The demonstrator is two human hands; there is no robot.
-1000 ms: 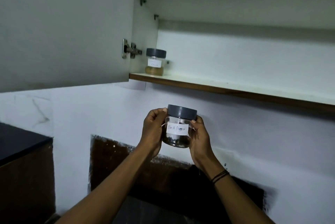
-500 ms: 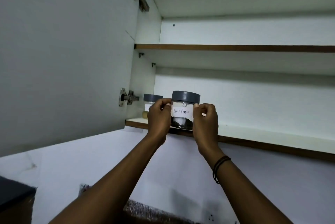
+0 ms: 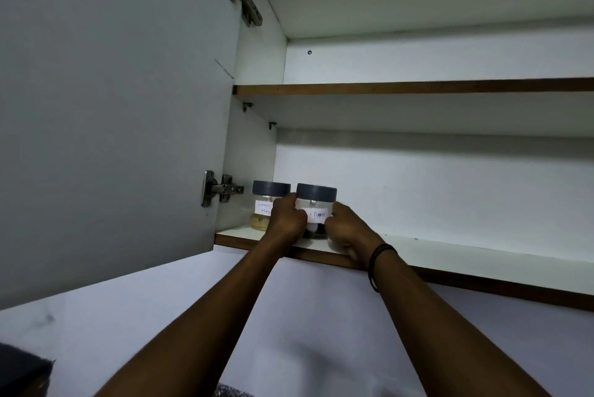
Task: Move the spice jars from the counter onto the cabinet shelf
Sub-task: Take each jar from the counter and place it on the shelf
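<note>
The left hand (image 3: 286, 218) and the right hand (image 3: 345, 226) each curl around a side of the black pepper jar (image 3: 316, 210), gripping it between them. The jar stands upright on the lower cabinet shelf (image 3: 450, 250), near its front edge, and looks set down or nearly so, though neither hand has let go. Just beside it on the left, close to the cabinet wall, stands a 2nd jar (image 3: 266, 207) with pale contents. That makes 2 jars on the shelf, both with grey lids and white labels. The upper shelf (image 3: 418, 87) shows no jars. The counter is almost wholly out of view, so I cannot tell how many jars remain there.
</note>
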